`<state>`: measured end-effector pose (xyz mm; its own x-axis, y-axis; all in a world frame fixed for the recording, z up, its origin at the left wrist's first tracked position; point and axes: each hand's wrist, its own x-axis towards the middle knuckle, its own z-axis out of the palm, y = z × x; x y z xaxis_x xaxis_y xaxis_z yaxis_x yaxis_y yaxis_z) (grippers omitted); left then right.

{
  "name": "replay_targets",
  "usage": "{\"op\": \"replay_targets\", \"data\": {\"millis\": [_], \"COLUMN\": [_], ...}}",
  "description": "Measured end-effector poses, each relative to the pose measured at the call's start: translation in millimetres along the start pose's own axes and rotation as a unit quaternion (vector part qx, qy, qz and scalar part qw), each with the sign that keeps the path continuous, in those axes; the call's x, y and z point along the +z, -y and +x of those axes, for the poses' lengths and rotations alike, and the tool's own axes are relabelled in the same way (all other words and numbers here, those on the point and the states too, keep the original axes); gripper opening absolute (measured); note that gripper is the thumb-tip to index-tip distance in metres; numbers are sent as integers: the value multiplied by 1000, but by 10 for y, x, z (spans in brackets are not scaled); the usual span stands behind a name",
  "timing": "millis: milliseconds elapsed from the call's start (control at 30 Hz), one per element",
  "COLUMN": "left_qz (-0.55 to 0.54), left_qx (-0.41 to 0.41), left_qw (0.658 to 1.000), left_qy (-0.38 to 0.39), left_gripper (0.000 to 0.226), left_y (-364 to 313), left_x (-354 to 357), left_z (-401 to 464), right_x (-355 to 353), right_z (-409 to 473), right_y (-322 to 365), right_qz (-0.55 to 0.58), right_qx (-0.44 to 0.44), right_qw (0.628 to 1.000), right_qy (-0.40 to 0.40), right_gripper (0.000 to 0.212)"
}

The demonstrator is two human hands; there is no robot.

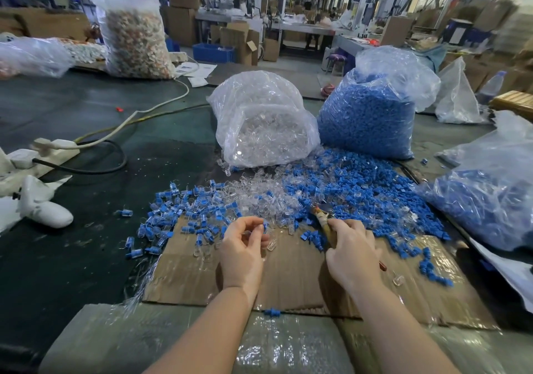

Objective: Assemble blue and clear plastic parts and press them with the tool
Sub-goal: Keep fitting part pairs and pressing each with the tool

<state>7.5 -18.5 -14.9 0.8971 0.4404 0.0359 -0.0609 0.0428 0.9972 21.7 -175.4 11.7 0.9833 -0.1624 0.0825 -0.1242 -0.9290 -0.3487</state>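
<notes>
My left hand (243, 246) pinches a small clear plastic part (263, 226) with a bit of blue at its tip, just above the cardboard sheet (288, 281). My right hand (353, 251) grips a stick-like tool (324, 220) whose tip points up and left toward the piles. Loose blue parts (360, 189) lie heaped in front of my right hand. Loose clear parts (259, 197) lie mixed in the middle. Assembled blue-and-clear pieces (184, 215) are spread at the left of the cardboard.
A bag of clear parts (259, 119) and a bag of blue parts (372, 108) stand behind the piles. Another bag of blue pieces (490, 194) lies at the right. A power strip with cables (54, 145) and white objects (43, 206) sit at the left.
</notes>
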Motion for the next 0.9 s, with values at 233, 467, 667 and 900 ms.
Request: {"op": "replay_targets", "data": {"millis": [233,467,667,900], "left_qz": [112,186,241,315], "left_qx": [86,49,121,202], "left_qw": [985,976,962,927], "left_qy": [-98,-102,-53,2], "left_gripper": [23,55,46,21], "left_y": [6,21,56,88], "left_x": [11,37,45,64], "left_z": [1,28,4,-20], "right_x": [111,132,202,312], "right_z": [60,3,-60,-62], "right_y": [-108,-31,85,136], "right_qz": [-72,-115,-115,-117], "right_qx": [-11,-10,-75,-82], "right_qw": [997,993,987,986], "right_qy": [-9,-20,-78,-89], "right_gripper": [48,52,38,29]}}
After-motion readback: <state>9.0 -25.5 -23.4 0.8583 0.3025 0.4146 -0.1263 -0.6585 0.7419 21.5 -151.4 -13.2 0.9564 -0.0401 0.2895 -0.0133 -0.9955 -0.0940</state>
